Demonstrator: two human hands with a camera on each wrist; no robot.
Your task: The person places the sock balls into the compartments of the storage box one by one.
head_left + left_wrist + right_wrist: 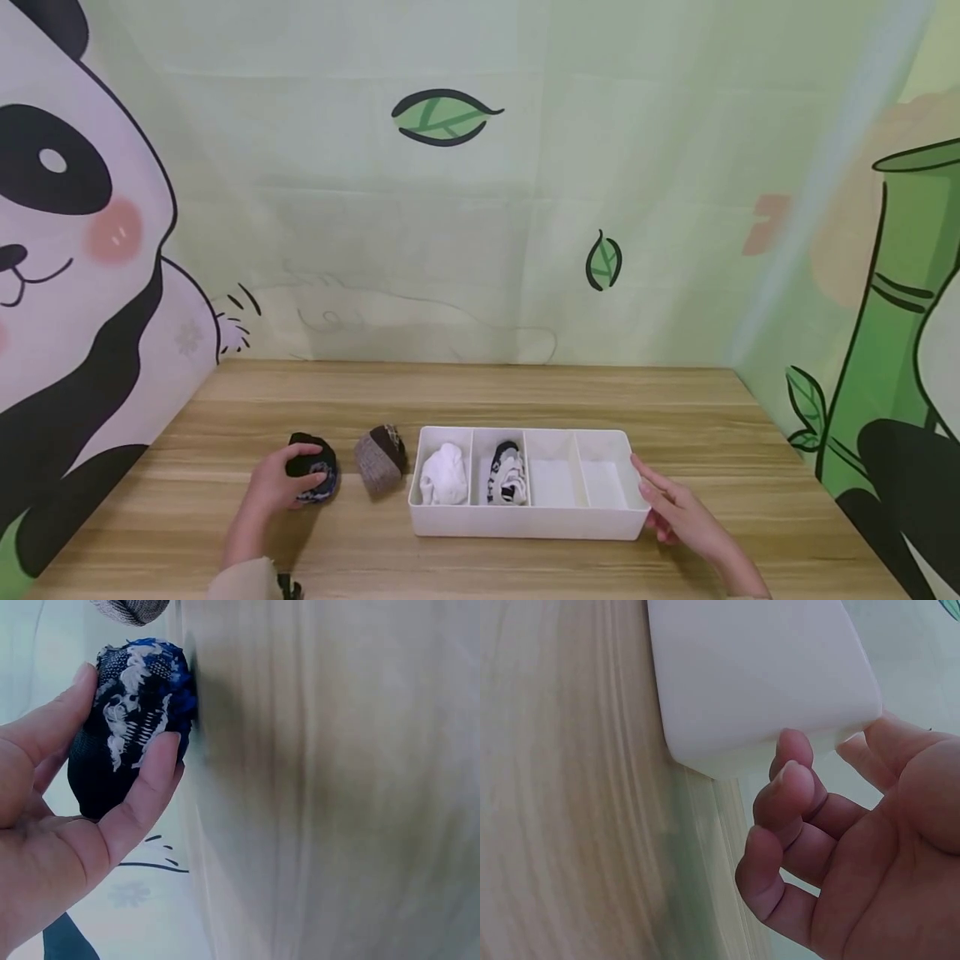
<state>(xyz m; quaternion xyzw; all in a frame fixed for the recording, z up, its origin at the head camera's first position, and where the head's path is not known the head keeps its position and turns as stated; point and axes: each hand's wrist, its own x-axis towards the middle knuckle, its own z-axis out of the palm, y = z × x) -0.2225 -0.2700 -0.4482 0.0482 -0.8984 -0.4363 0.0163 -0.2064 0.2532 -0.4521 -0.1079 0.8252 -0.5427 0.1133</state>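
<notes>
At the lower left of the head view, a left hand (277,483), pinching a dark sock ball (127,697) between thumb and fingers. Black and blue, with fuzzy white marks, in the left wrist view. Hard to tell there: touching the wooden tabletop (360,567) or just above it. On the same arm, a pale sleeve (243,581) at the bottom edge of the frame.

Just to the right of the dark sock ball, near but apart, a grey sock ball (378,465) with a dark band. Right in the way, between the dark sock ball and a long white box (525,523).

In the box, low in the middle of the frame, four slots in a row with thin walls between. In the far-left slot, a white sock ball (445,477). In the next slot, a black and white sock ball (507,475). To the right, two more slots with white bottoms.

At the right end of the box, a right hand (682,512), touching with fingers a bit spread and loosely bent.

Behind, across the top, a pale green cloth (525,167) with painted leaves (447,117). At the left edge, a big panda (45,350). At the right edge, fat green bamboo (862,392).
</notes>
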